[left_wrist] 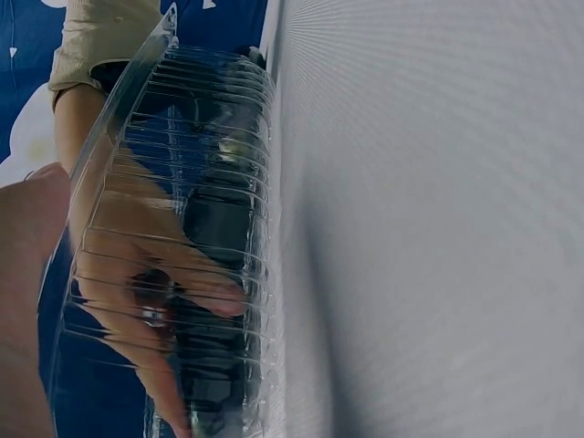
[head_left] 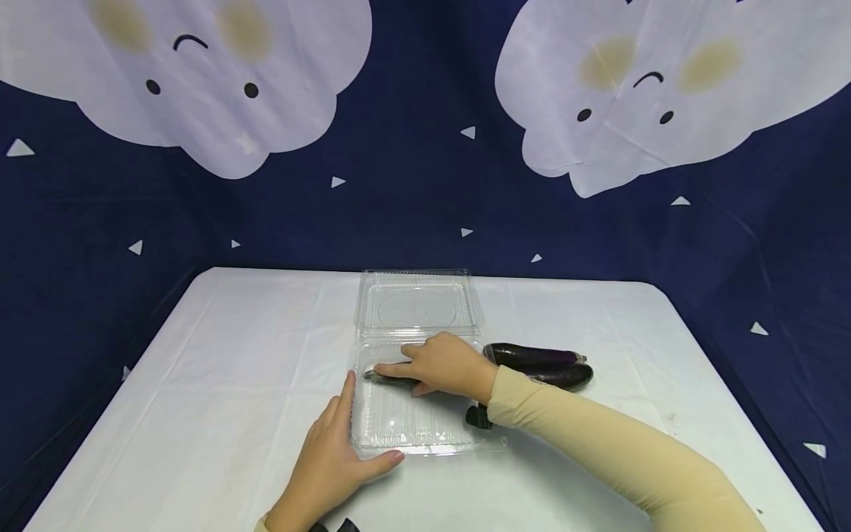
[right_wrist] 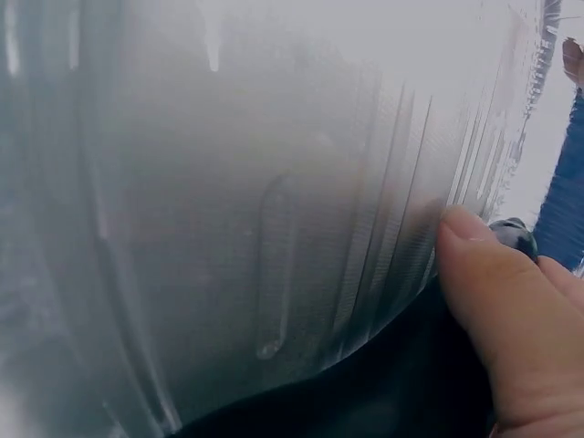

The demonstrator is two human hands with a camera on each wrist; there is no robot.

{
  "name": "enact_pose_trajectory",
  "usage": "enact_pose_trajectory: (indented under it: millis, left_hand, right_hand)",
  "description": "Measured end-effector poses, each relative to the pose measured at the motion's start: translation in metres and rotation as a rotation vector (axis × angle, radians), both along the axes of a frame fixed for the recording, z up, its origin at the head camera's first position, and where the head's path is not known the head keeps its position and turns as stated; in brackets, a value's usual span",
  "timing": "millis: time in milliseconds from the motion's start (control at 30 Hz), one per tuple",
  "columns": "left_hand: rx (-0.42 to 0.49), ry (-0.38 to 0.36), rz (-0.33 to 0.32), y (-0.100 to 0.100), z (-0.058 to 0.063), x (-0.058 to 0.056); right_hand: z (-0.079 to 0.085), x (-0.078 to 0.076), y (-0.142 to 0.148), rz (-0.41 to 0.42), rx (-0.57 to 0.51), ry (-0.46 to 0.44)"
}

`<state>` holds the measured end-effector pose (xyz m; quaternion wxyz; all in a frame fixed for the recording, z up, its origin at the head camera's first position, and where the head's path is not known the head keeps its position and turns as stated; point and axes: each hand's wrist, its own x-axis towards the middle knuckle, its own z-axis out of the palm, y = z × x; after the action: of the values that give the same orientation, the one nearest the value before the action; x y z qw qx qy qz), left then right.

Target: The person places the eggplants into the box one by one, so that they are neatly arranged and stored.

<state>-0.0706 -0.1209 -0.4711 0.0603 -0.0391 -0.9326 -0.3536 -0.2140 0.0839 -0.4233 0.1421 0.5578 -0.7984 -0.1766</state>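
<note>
A clear plastic clamshell box (head_left: 425,432) lies on the table with its lid (head_left: 419,310) folded back. Inside its base, toward the far side, is a dark eggplant (head_left: 397,380), largely hidden by my right hand (head_left: 448,367). That hand grips it from above, index finger stretched along it toward the stem; the right wrist view shows the thumb (right_wrist: 484,265) beside its dark skin. At the box's left wall rests my left hand (head_left: 332,454), fingers straight and thumb spread toward the front edge. Through the ribbed wall (left_wrist: 164,228) in the left wrist view, the right fingers show.
To the right of the box, two more eggplants (head_left: 532,356) lie side by side, partly behind the right sleeve (head_left: 598,436). A white cloth covers the table (head_left: 199,414). A dark blue curtain (head_left: 412,214) with cloud prints hangs behind it.
</note>
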Motion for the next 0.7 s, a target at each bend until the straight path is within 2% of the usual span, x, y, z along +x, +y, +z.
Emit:
enact_pose_trajectory:
  millis: [333, 700]
  left_hand:
    - [0.002, 0.032, -0.006, 0.0007, 0.0012, -0.0007]
    - [0.005, 0.023, -0.006, 0.0006, 0.0014, -0.0005]
  right_hand:
    - [-0.0013, -0.0024, 0.0014, -0.044, -0.063, 0.017]
    - [0.0037, -0.0012, 0.0018, -0.078, -0.052, -0.04]
